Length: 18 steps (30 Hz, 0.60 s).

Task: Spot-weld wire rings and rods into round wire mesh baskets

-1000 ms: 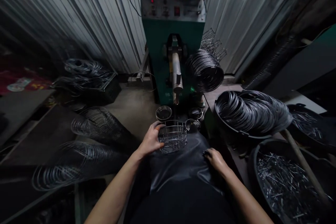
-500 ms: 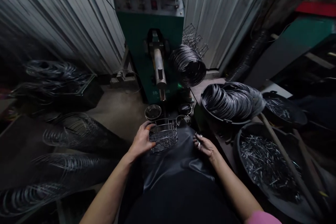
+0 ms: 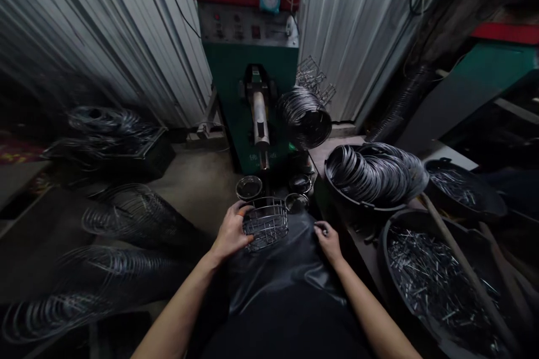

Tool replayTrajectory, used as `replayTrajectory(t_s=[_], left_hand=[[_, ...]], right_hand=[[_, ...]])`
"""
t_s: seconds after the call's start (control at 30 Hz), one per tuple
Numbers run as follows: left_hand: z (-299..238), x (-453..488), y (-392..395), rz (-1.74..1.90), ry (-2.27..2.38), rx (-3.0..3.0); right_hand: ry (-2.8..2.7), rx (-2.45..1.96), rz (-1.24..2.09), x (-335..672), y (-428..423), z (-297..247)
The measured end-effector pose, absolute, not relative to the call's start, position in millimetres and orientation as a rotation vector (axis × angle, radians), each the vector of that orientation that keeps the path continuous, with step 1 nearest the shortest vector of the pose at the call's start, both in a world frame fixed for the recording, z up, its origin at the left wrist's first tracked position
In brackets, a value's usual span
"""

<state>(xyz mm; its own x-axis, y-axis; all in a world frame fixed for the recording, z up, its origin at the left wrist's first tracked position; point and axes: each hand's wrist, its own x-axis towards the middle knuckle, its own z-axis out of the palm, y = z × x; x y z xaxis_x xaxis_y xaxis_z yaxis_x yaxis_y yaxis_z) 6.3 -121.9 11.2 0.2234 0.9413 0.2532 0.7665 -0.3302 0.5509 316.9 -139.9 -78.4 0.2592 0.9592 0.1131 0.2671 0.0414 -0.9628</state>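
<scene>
My left hand [image 3: 231, 233] grips a round wire basket [image 3: 267, 224] by its left side, thumb at the front and fingers at the back. The basket sits over the dark apron [image 3: 290, 252] on my lap, its wire grid bottom showing. To its right, apart from it, is my right hand [image 3: 329, 240]. Its fingers are curled together above the apron's right edge, and whatever they hold is too small and dark to name. Just beyond the basket, the narrow metal tip [image 3: 264, 161] of a green machine [image 3: 231, 118] points toward me.
Wire rings hang in a bundle [image 3: 305, 118] by the machine. At right stand a tub of wire rings [image 3: 377, 174] and a larger tub of short wire pieces [image 3: 433, 275] with a stick [image 3: 458, 263] across it. Stacked wire hoops [image 3: 126, 213] lie at left.
My view has tilted, so the machine sits lower in the picture. The left hand still grips the basket. My right hand's fingers have curled in; small pale pieces seen there before no longer show clearly.
</scene>
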Motion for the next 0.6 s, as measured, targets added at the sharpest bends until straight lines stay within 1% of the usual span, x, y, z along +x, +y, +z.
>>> replayTrajectory(t_s=[0.07,0.13,0.3,0.37,0.47,0.6], left_hand=[[11,3,-119,0.846,1.611,2.205],[14,1,-115,0.892,1.620,2.232],[24,6,-99,0.860,1.612,2.343],[25,11,-94,0.834,1.609,2.357],[25,17,-92,0.817,1.595,2.347],[25,24,-92,0.770,1.589,2.350]], right_hand=[[-1.494,-1.521,0.715,320,-144,-83],[-1.716,-1.534,0.639,318,-141,-72],[-2.403,-1.371,0.439,280,-108,8],[-2.575,-1.363,0.383,259,-93,37],[-2.554,-1.452,0.456,234,-78,55],[-2.166,-1.491,0.770,218,-71,41]])
